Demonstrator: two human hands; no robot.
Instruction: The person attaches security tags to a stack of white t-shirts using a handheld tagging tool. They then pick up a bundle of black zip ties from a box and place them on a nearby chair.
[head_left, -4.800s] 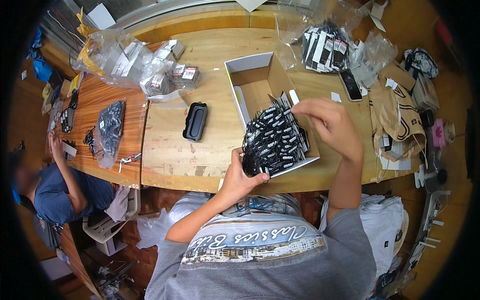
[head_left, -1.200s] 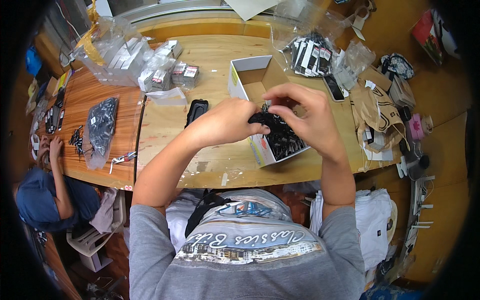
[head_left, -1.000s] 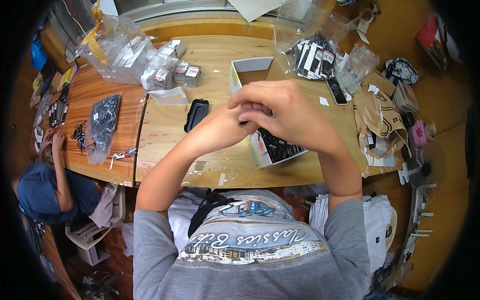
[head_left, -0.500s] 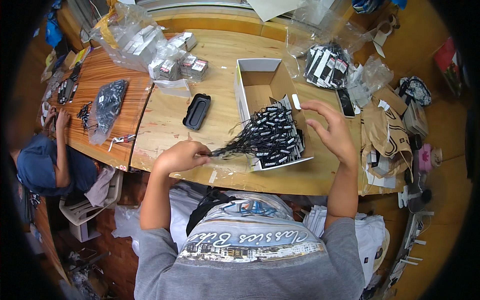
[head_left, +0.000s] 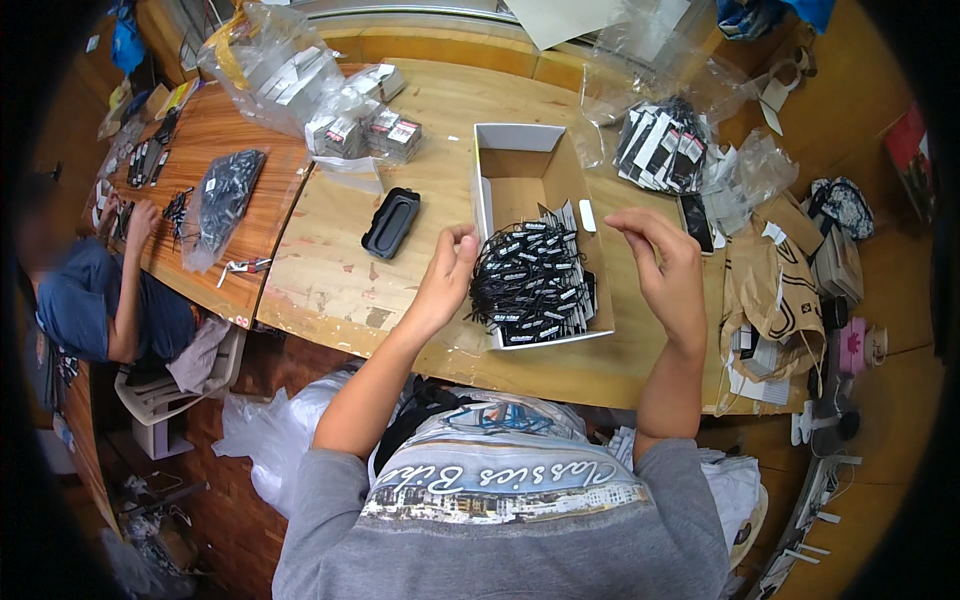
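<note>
At the near edge of the desk (head_left: 330,270), the person's two hands are hovering over a shallow cardboard box (head_left: 540,180) that is lying open so its contents can be reached from above. The left hand (head_left: 445,275) is pinching its fingertips together on the edge of a bundle of black tags with strings (head_left: 530,285); that grip is closing narrowly on a strand or two, though exactly how many I cannot tell. The right hand (head_left: 665,265) is curling loosely at the box's right side, thumb and forefinger nearly meeting, and whether anything is sitting in that grip is not showing. The tags are piling in the near half of the box, leaving the far half bare brown.

Just left of the box a black oblong tray (head_left: 390,222) is resting flat on the wood. To the right, brown paper bags (head_left: 775,290) are slumping beside a pink item (head_left: 853,345). Farther back, small black-and-white packets (head_left: 365,130) are standing in a row below a clear plastic bag (head_left: 270,60) of white boxes, and another heap of black-and-white cards (head_left: 660,145) is spilling from crumpled clear wrap. On the far left, another person in a blue shirt (head_left: 75,300) is sitting by a clear sack of black parts (head_left: 222,200).
</note>
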